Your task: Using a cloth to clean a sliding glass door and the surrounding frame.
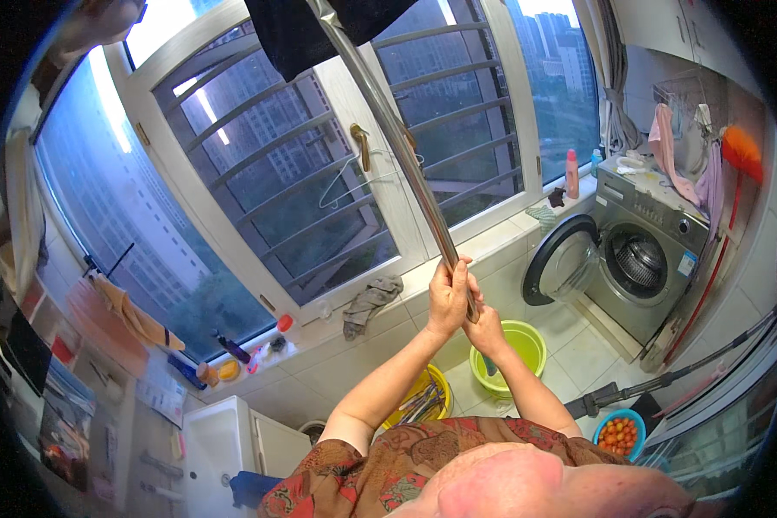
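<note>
The left hand point(447, 300) and right hand point(485, 330) are closed around the metal pole point(407, 166), apparently for reaching the dark cloth point(278, 34) above, so next needs steady aim.

Brown shirt point(384, 451); red, olive swirling print; short sleeves point(335, 456)

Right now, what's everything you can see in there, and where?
Pole: 1, silver, in both hands
Black cloth: 1, black, near pole's top
Windows: several, white-framed, ahead
Hanger: 1, pale, before windows
Rag: 1, grey, on sill
Bottles: several, mixed colours, on sill
Washer: 1, grey, right, open
Duster: 1, orange, far right
Green tub: 1, green, floor
Yellow tub: 1, yellow, floor
Bowl: 1, blue, lower right
Fruit: many, orange, in bowl
Sink: 1, white, lower left
Clutter: uncountable, mixed colours, far left
Shirt: 1, brown patterned, bottom
Left hand: 1, bare, higher on pole
Right hand: 1, bare, below it
</note>
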### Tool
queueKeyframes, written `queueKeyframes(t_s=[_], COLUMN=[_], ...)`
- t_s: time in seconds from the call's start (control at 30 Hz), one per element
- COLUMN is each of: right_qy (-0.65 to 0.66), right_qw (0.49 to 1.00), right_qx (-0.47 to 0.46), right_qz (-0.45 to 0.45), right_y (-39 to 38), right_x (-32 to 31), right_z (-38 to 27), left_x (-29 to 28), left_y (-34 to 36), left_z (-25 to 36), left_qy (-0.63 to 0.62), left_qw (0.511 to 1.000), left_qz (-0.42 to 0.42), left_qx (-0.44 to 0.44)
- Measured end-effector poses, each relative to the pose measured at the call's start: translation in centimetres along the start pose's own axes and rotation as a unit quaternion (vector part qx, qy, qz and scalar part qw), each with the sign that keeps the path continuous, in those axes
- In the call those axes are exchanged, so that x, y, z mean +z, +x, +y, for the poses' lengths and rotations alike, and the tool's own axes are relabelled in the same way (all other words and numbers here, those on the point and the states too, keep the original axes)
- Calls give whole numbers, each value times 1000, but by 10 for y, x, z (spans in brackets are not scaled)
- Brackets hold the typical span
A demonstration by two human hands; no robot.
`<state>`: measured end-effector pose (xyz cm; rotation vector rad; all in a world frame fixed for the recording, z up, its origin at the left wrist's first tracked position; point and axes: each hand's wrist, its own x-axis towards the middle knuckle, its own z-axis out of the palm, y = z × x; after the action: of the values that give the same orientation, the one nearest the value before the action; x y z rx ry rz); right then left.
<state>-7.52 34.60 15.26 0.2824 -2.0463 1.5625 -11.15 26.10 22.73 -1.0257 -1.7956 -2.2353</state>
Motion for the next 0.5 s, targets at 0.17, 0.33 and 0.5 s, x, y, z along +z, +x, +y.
queueKeyframes(t_s=[0.17,0.33,0.5], right_qy=[-45,-23,2], right_qw=[998,999,999], right_qx=[34,40,31], right_qz=[-22,13,40], right_y=[3,19,31], right_x=[-10,-23,-31], right_z=[7,-18,-33], left_x=[7,17,34], left_y=[2,33,57], left_z=[-3,24,47], left_qy=[-2,68,132], left_qw=[1000,997,990], left_qz=[13,-9,-45], left_qx=[11,27,10])
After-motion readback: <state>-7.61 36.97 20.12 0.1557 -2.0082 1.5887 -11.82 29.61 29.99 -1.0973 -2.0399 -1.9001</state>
